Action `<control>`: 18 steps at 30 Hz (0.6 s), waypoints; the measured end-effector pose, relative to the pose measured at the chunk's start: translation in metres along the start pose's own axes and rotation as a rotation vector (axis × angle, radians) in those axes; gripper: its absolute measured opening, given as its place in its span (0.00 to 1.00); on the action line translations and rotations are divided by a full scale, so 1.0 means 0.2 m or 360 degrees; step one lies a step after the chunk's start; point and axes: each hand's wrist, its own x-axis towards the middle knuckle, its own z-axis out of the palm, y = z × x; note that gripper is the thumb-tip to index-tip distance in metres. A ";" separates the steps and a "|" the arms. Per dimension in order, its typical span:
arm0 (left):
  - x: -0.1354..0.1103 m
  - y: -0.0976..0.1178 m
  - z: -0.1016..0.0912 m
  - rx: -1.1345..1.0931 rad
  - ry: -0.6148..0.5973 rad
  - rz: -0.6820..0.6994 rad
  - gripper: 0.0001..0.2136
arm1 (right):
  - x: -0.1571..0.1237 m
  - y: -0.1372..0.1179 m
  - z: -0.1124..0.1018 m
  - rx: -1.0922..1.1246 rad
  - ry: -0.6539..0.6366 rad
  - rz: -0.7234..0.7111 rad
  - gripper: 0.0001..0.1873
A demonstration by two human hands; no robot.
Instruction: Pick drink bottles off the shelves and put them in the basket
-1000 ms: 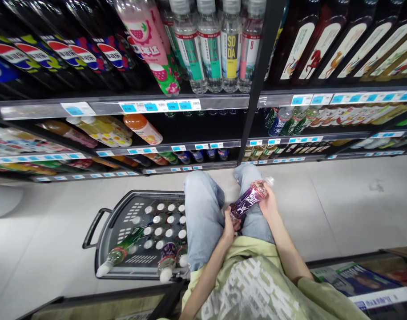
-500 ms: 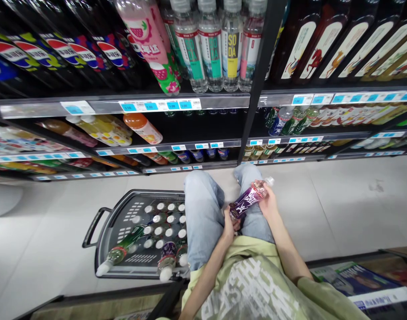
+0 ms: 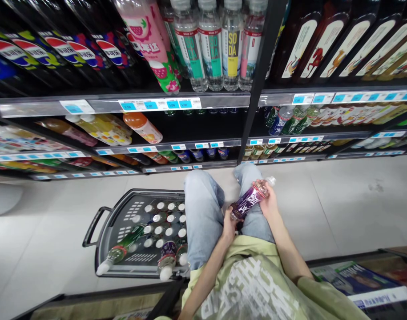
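Observation:
A drink bottle (image 3: 248,201) with a purple label and a white cap lies tilted across my lap, cap end up and to the right. My left hand (image 3: 229,226) is closed round its base. Near the cap, my right hand (image 3: 268,201) wraps the bottle's neck end; some of its fingers are hidden behind the bottle. To my left on the floor stands a grey shopping basket (image 3: 118,209) holding several white-capped bottles. A green-labelled bottle (image 3: 125,244) and a purple-labelled bottle (image 3: 167,255) lean at its near side.
Ahead are drink shelves (image 3: 223,101) with cola bottles (image 3: 111,51), soda water bottles (image 3: 211,53) and an orange drink bottle (image 3: 143,127). The basket's handle (image 3: 93,226) sticks out to the left. Boxed goods (image 3: 356,284) sit close behind at right.
The purple-labelled bottle has turned slightly in my hands, so its label shows at a different angle. Both hands stay in nearly the same place.

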 end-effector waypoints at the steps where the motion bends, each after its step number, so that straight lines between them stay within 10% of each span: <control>1: 0.00 0.00 0.00 -0.0038 0.0011 0.0065 0.28 | 0.00 0.00 0.00 -0.0003 -0.0003 -0.0007 0.16; 18: 0.00 -0.02 -0.02 0.0162 -0.0048 0.0280 0.40 | 0.00 0.03 0.00 -0.0098 -0.0058 -0.0101 0.17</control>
